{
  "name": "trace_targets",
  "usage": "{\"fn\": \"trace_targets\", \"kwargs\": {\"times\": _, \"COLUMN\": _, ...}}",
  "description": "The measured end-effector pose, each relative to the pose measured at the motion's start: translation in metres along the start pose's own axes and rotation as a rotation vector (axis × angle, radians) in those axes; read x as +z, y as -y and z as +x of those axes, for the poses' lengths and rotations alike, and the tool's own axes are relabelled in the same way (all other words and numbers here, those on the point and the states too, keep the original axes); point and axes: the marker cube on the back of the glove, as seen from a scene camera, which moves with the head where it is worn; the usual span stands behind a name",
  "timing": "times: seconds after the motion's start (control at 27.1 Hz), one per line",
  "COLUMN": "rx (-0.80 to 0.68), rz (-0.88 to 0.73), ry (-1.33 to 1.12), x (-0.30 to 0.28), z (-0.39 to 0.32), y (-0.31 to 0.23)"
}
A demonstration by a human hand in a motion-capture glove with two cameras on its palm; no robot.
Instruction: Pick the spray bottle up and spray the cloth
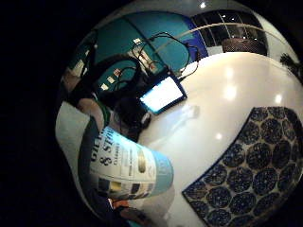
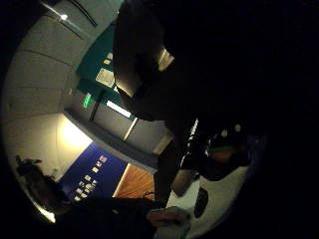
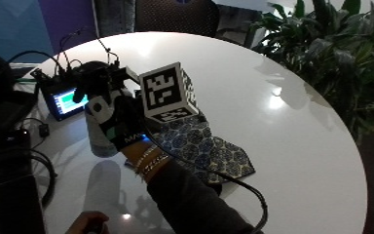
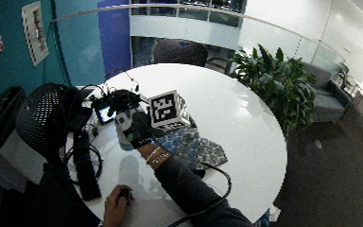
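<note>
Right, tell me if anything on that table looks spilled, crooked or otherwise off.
Nothing stands out. The gloved right hand grips the spray bottle upright, beside the patterned cloth, which lies flat on the white table. No liquid shows on the tabletop. A small lit screen with cables sits at the table's edge.

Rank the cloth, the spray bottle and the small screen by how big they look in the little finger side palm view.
1. Cloth
2. Spray bottle, though it sits close to the palm, so its size is inflated
3. Small screen
</note>
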Motion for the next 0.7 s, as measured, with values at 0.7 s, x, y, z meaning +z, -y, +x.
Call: {"fn": "trace_targets", "kwargs": {"times": 0.7, "rx": -0.074, "rz": 0.043, "ry": -0.036, "x": 0.02, "z": 0.01, "y": -0.021}}
